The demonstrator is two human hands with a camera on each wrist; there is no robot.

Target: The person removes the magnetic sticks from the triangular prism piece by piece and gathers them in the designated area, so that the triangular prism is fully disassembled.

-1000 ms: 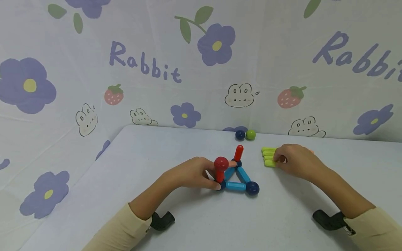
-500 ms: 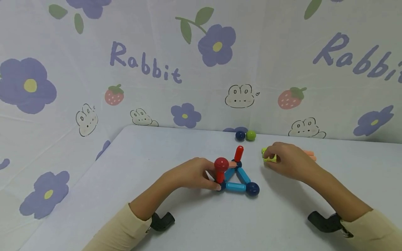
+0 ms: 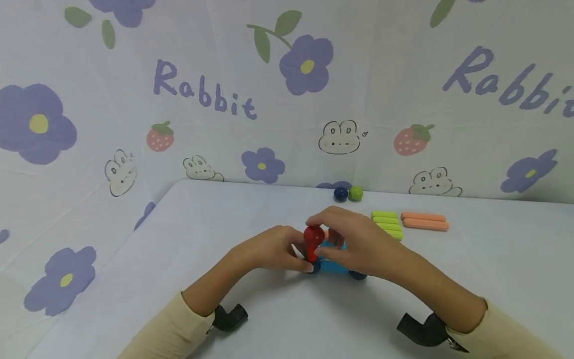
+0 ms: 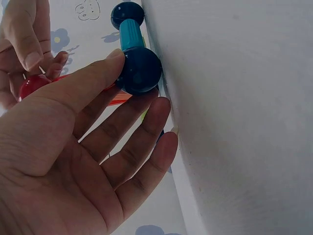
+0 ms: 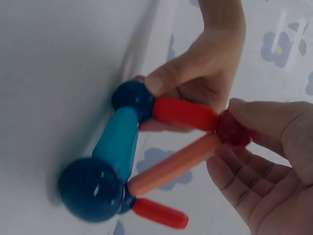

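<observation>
My left hand (image 3: 275,249) pinches a dark blue ball (image 5: 132,100) at the near-left corner of a ball-and-rod structure. From that ball a red rod (image 5: 186,112) stands up to a red ball (image 3: 313,235). My right hand (image 3: 363,244) holds the red ball between thumb and fingers. A salmon rod (image 5: 176,164) slopes up to the red ball. Light blue rods (image 3: 334,267) form the base, with another dark blue ball (image 5: 93,188) at the near-right corner. A second red rod (image 5: 161,213) sticks out from the back corner ball. The right hand hides much of the structure in the head view.
Several lime-green rods (image 3: 387,224) lie side by side right of the structure, beside two salmon rods (image 3: 425,221). A loose dark blue ball (image 3: 341,194) and a green ball (image 3: 356,193) sit at the back edge of the white table (image 3: 215,219), against the printed cloth.
My right hand has left the lime-green rods, moved left to the structure and taken hold of the red ball. The left hand stays on its dark blue ball.
</observation>
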